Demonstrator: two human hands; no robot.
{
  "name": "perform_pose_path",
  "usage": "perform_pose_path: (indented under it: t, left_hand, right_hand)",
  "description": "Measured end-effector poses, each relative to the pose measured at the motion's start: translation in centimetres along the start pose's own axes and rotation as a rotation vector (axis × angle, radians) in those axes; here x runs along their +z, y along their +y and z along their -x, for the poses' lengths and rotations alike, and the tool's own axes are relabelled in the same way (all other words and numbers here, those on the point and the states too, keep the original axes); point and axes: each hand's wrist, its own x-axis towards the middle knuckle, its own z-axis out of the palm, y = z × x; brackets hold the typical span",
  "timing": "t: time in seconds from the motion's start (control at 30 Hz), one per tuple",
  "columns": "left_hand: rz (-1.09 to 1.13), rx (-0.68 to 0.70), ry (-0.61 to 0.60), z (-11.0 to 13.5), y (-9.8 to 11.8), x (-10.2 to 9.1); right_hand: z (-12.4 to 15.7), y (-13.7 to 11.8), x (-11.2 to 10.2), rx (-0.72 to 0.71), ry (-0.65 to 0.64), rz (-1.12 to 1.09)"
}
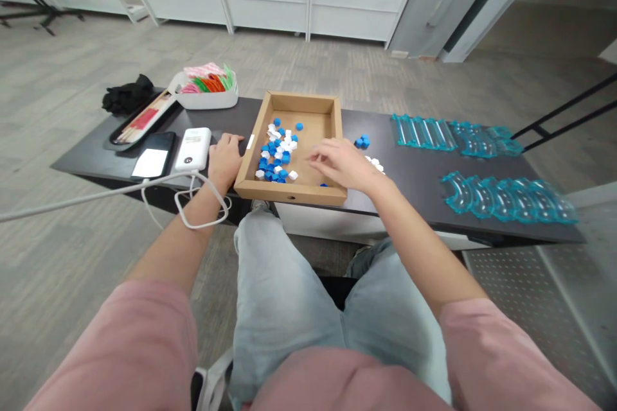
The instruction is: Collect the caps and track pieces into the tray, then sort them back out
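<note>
A shallow cardboard box (250, 170) lies on the dark table in front of me. Inside it, a heap of small blue and white plastic pieces (279, 153) gathers along the left side, with one blue piece (299, 126) apart from the others. My right hand (340, 164) hangs over the right part of the box, fingers loosely bent and apart, nothing visible in them. My left hand (225, 159) rests on the table against the box's left wall, its fingers stretched out. Beyond the right wall lie a small group of blue pieces (362, 141) and some white pieces (375, 164), partly hidden by my right hand.
Rows of clear teal plastic parts (508, 198) lie at the right. To the left are a white power bank (193, 149), a phone (153, 155), a black tray (144, 121), a white basket (207, 99) and black cloth (128, 96). A white cable (96, 196) crosses my left forearm.
</note>
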Motion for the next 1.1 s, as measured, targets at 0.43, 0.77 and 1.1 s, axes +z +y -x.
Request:
perform_pose_path:
  t: [0.43,0.77,1.1]
  left_hand:
    - [-0.021,0.004,0.003,0.2,0.3,0.0]
    - [-0.006,0.021,-0.058,0.2,0.3,-0.6]
    - [-0.035,0.002,-0.065,0.1,0.2,-0.5]
  right_hand:
    - [-3.4,1.1,1.7,-0.091,-0.020,-0.083]
    - [11.9,11.2,-3.2,0.471,0.721,-0.124]
    - [16.4,12.6,-0.5,0.662,0.637,-0.116]
